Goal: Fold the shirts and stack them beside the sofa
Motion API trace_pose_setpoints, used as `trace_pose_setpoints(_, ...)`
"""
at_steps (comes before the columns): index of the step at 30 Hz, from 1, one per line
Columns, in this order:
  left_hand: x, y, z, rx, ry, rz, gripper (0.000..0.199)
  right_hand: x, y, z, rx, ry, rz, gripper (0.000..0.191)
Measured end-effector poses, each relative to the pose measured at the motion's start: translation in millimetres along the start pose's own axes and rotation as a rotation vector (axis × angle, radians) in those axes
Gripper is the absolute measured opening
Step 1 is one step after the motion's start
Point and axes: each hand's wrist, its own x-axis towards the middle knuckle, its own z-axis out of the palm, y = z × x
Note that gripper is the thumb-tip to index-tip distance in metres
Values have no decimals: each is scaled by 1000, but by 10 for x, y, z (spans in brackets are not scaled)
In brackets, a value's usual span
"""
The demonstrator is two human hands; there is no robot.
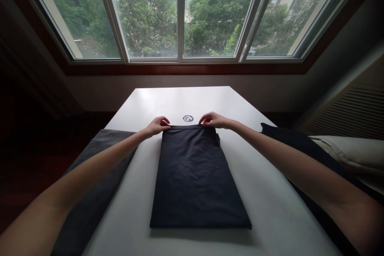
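Observation:
A dark navy cloth [198, 180], folded into a long panel, lies flat on the white table [180, 102], its wider end toward me. My left hand [158, 125] pinches the far left corner of the cloth between thumb and fingers. At the far right corner, my right hand [213, 120] pinches the same edge. The far edge runs straight between both hands, and faint wrinkles cross the cloth's upper part. A small tag-like bit sticks out at its right side, just below my right hand.
Dark grey fabric [99, 168] hangs over the table's left side. Black fabric [288, 140] lies at the right, beside a cream padded item [354, 150]. A small round fitting [188, 118] sits in the tabletop beyond the cloth. Windows stand behind the table.

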Motion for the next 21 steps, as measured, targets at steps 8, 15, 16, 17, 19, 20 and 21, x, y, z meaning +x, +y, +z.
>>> trace_pose_setpoints(8, 33, 84, 77, 139, 27, 88, 43, -23, 79, -64, -130, -26, 101, 53)
trace_pose_setpoints(15, 27, 43, 93, 243, -106, -69, 59, -113, 153, -65, -103, -165, 363, 90)
trace_pose_setpoints(16, 31, 44, 90, 244, -128, -71, 59, -128, 152, -71, -87, -180, 374, 91)
trace_pose_setpoints(17, 36, 46, 87, 246, -143, -70, 60, -141, 151, -73, -69, -191, 378, 90)
trace_pose_setpoints(19, 42, 52, 85, 246, -165, -65, 60, -166, 148, -70, -27, -215, 382, 85)
trace_pose_setpoints(20, 43, 58, 86, 240, -183, -68, 58, -179, 146, -65, -4, -228, 382, 81)
trace_pose_setpoints(21, 42, 67, 88, 232, -209, -80, 56, -194, 144, -61, 18, -241, 382, 76)
